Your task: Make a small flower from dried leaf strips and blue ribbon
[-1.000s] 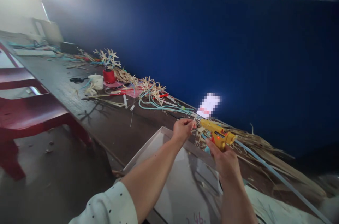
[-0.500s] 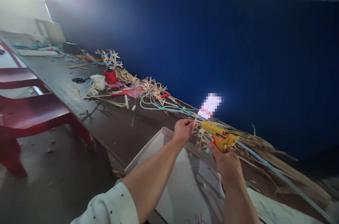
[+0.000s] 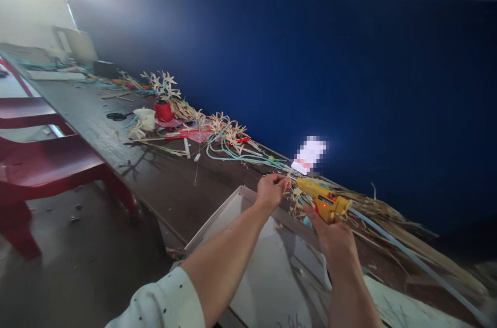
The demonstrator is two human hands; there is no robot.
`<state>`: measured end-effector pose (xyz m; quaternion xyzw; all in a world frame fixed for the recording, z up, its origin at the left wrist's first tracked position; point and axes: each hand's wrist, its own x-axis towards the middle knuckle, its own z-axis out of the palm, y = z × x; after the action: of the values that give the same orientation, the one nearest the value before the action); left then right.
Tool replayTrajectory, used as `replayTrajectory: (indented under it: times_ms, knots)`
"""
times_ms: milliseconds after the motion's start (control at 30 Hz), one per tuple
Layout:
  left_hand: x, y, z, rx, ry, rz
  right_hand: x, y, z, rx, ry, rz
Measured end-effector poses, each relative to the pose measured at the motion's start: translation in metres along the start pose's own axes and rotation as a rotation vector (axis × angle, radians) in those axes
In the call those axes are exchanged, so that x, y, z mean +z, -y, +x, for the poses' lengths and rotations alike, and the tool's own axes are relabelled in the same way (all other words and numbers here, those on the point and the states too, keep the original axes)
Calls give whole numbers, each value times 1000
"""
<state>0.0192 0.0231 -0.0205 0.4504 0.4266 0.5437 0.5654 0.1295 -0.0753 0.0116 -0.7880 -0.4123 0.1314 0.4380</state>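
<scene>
My right hand (image 3: 333, 237) is wrapped round the handle of a yellow glue gun (image 3: 320, 196), whose small red light is lit. A long pale glue stick (image 3: 404, 248) runs out of the gun's back end toward the lower right. The nozzle points left, close to the fingertips of my left hand (image 3: 272, 192). Those left fingers are pinched together; what they hold is too small to make out. Below both hands lies a shallow white box (image 3: 267, 276), partly hidden by my forearms. Dry straw scraps (image 3: 297, 201) lie behind and around the gun.
A lit phone-like screen (image 3: 309, 154), blurred, leans near the blue wall. Farther left on the brown table (image 3: 166, 178) are straw flowers (image 3: 227, 129), pale blue cords (image 3: 217, 154), a red thread spool (image 3: 163, 110), a white cup (image 3: 144, 118) and black scissors (image 3: 118, 116). Red chairs (image 3: 50, 162) stand at left.
The hands and glue gun hold nearly the same pose. The whole view has shifted very slightly; nothing is taken up or let go.
</scene>
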Motion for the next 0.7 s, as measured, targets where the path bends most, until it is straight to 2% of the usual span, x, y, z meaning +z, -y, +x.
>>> replayTrajectory:
  times_ms: [300, 533, 700]
  knots:
    - [-1, -1, 0, -2, -1, 35, 2, -12, 10, 19, 65, -24]
    - [0, 2, 1, 16, 4, 42, 1, -9, 10, -1, 45, 6]
    - [0, 2, 1, -3, -4, 11, 1, -9, 9, 17, 28, -64]
